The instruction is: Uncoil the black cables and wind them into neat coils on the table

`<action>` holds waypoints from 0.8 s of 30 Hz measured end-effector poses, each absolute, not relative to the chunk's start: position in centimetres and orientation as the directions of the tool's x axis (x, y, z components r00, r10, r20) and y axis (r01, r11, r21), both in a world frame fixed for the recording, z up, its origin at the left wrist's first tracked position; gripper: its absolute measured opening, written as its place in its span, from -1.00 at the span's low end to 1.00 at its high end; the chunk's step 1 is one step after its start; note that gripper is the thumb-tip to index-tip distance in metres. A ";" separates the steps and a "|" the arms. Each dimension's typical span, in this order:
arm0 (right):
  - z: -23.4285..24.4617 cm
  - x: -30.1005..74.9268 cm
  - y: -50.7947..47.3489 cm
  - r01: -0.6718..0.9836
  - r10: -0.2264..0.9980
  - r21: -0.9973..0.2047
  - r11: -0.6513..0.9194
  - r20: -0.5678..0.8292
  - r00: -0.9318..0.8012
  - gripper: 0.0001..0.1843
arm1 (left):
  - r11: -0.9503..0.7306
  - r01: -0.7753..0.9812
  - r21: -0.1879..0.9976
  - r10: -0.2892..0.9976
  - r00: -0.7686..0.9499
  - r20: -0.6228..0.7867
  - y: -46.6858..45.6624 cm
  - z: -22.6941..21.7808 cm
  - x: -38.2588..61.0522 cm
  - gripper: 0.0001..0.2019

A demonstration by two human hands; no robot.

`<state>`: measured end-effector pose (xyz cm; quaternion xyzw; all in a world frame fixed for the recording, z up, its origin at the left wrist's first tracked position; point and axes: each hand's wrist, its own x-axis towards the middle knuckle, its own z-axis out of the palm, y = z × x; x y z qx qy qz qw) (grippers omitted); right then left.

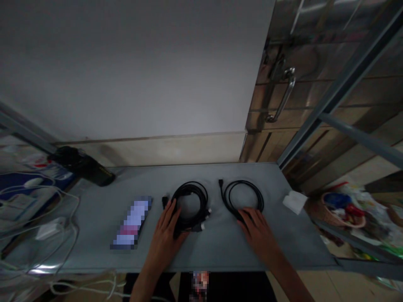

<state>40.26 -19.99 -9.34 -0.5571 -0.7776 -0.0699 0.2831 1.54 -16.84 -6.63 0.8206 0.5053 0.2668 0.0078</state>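
Two coils of black cable lie on the grey tabletop (220, 256). My left hand (166, 228) rests on the left edge of the thicker cable coil (201, 197), fingers stretched out and thumb apart. Plugs show at that coil's left and lower right sides. On the lower edge of the thinner cable coil (260, 195) lies my right hand (256, 228), its fingers extended over the loops. A black connector (221, 183) sticks out at this coil's upper left. The undersides of both hands are hidden.
A phone (132, 224) with a blurred screen lies left of my left hand. Further left are a black bottle (85, 165) on its side and tangled white cords (75, 226). Crumpled white tissue (295, 202) is at the right. Metal posts (302, 142) and a wall bound the table.
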 end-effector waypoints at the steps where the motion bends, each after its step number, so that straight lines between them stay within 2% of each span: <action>1: -9.6 40.5 -20.8 0.907 0.821 -0.209 0.366 0.532 -0.209 -0.58 | -0.485 0.827 0.285 0.838 0.345 0.424 -16.6 -6.8 1.5 -0.29; 6: -10.2 41.1 -24.1 0.905 0.817 -0.227 0.359 0.546 -0.187 -0.62 | -0.448 0.857 0.254 0.848 0.317 0.426 -16.0 -6.8 1.8 -0.36; 11: -10.3 40.8 -24.2 0.908 0.806 -0.242 0.342 0.573 -0.151 -0.51 | -0.398 0.889 0.227 0.840 0.255 0.478 -15.9 -6.5 2.5 -0.32; 19: -9.7 40.7 -23.9 0.889 0.801 -0.267 0.371 0.577 -0.161 -0.69 | -0.419 0.875 0.245 0.807 0.235 0.542 -17.2 -5.1 2.6 -0.19; 24: -9.6 41.0 -24.0 0.879 0.793 -0.318 0.355 0.601 -0.103 -0.75 | -0.401 0.884 0.239 0.733 0.153 0.662 -17.9 -4.3 2.8 -0.38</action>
